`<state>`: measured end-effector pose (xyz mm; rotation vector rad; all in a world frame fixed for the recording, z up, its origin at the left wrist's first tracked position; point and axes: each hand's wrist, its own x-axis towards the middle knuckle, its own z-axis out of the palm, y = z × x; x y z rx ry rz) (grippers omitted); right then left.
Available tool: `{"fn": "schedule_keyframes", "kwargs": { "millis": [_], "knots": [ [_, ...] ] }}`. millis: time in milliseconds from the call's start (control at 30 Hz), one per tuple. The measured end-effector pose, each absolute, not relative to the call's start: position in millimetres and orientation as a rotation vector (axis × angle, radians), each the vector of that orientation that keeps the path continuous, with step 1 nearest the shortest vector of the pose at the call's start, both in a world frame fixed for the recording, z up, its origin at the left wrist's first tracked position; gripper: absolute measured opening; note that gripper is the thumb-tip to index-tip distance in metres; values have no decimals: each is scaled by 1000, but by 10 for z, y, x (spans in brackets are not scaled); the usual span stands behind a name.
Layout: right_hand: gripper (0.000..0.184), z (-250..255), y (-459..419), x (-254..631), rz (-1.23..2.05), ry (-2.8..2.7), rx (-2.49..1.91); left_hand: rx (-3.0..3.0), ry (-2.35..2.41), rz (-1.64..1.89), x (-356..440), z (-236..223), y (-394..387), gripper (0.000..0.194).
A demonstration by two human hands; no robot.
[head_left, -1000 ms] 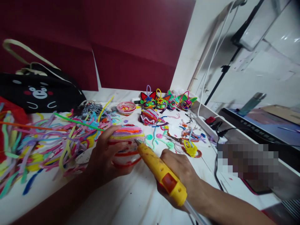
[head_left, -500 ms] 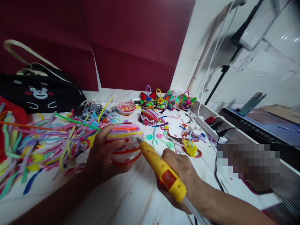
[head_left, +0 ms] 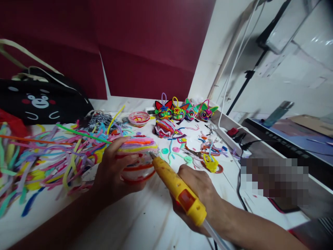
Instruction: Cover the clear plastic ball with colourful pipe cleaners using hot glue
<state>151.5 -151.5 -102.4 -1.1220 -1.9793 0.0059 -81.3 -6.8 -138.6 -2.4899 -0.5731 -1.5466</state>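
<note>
My left hand [head_left: 113, 170] is wrapped round a clear, rounded shell [head_left: 140, 174] banded with pink, orange, yellow and red pipe cleaners. Its lower part shows bare see-through plastic between red strips. In my right hand [head_left: 199, 189] is a yellow hot glue gun [head_left: 174, 184], a glue stick [head_left: 214, 232] jutting from its rear. The metal nozzle points at the shell's right side, just under the yellow strip; whether it touches cannot be made out. The fingers on the gun's grip are partly hidden behind its body.
Loose pipe cleaners [head_left: 59, 159] are heaped on the left, before a black bag [head_left: 41, 102]. Several finished cat-face ornaments [head_left: 164, 111] stand at the back, near a striped ball [head_left: 166, 128] and a small bowl [head_left: 139, 118]. Scissors [head_left: 194, 152] and a power strip [head_left: 231, 139] lie rightward.
The glue gun's nozzle has shifted slightly left along the shell. My left hand keeps its hold on the shell, and the whole view has drifted a little.
</note>
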Motion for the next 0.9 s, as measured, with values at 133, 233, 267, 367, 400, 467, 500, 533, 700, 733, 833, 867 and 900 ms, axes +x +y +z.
{"fn": "schedule_keyframes", "kwargs": {
  "millis": [133,233,267,367,400,467,500,533,700,733,833,867,900],
  "knots": [
    [17,-1032,-1516,1496,2,-1974,-1095,-2518,-525,-1554,-807,-1424,-51,42],
    [20,-1038,-1512,1488,-24,-1982,-1059,-2517,-486,-1562,-801,-1431,-34,43],
    [21,-1037,-1510,1488,-32,-1988,-1055,-2488,-457,-1564,-798,-1426,-27,46],
    [22,-1031,-1502,1493,-56,-1996,-1055,-2420,-388,-1568,-787,-1407,-6,53],
    [22,-1027,-1501,1495,-60,-1995,-1055,-2415,-379,-1570,-785,-1402,0,54],
    [21,-1018,-1501,1497,-65,-1991,-1051,-2421,-391,-1562,-785,-1397,10,53],
    [21,-1013,-1503,1498,-63,-1992,-1055,-2421,-391,-1559,-788,-1397,14,52],
    [21,-1008,-1506,1498,-58,-1993,-1063,-2417,-391,-1559,-792,-1398,18,51],
    [19,-988,-1523,1498,-54,-1980,-1107,-2378,-403,-1604,-814,-1394,34,56],
    [18,-986,-1524,1500,-54,-1979,-1112,-2370,-411,-1608,-816,-1391,36,58],
    [16,-988,-1524,1508,-43,-1984,-1124,-2342,-407,-1618,-816,-1385,38,64],
    [15,-991,-1525,1512,-38,-1982,-1126,-2341,-408,-1625,-815,-1384,38,65],
    [14,-995,-1525,1516,-31,-1979,-1130,-2342,-412,-1631,-814,-1385,38,66]
  ]
}}
